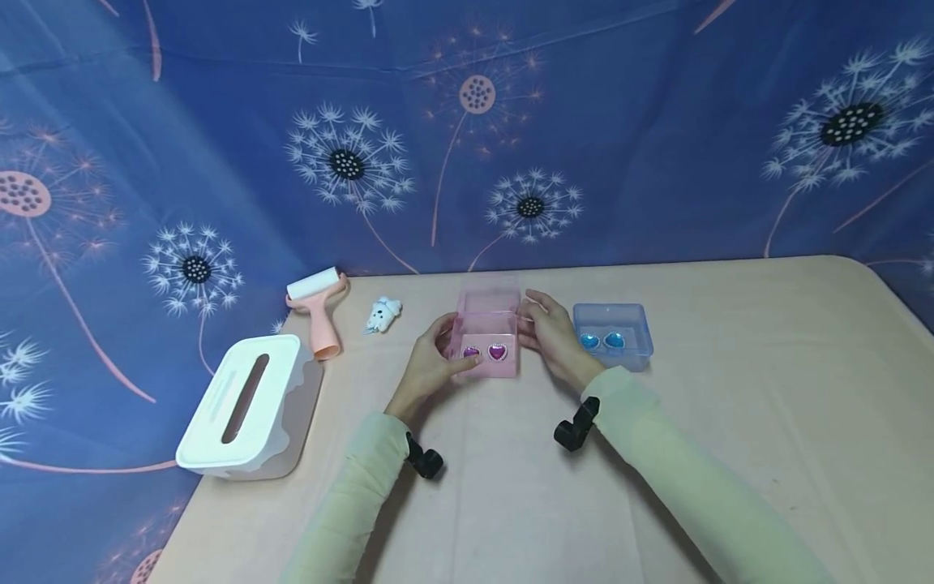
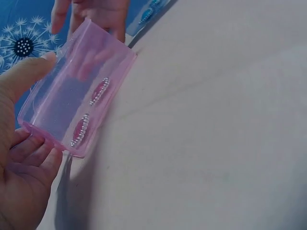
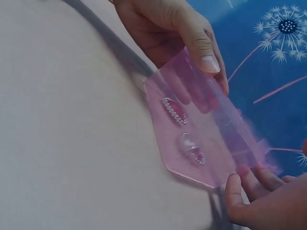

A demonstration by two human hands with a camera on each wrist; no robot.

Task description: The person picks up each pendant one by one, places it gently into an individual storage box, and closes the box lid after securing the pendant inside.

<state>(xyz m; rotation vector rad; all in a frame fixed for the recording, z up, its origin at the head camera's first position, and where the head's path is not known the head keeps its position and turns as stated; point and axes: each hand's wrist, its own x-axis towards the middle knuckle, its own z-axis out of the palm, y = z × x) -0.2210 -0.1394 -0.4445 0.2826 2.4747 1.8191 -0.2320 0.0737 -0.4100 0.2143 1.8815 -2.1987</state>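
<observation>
A translucent pink box [image 1: 490, 367] stands with its lid [image 1: 489, 296] raised, holding two magenta heart-shaped pieces [image 1: 498, 352] with silvery beaded edges. My left hand [image 1: 430, 361] grips the box's left end, the thumb over its front and the other fingers around the side. At the opposite end is my right hand [image 1: 554, 337]; its fingertips [image 3: 247, 175] touch the box's side, while the thumb is apart from it. Just right of that hand sits a translucent blue box [image 1: 635, 337] with two blue heart-shaped pieces [image 1: 614, 340] inside.
A white tissue box [image 1: 292, 414] with a slotted lid stands at the table's left edge. Behind it lie a pink-handled lint roller [image 1: 319, 312] and a small pale-blue animal figure [image 1: 383, 315]. Blue dandelion-print cloth [image 1: 627, 122] hangs behind the table [image 1: 788, 422].
</observation>
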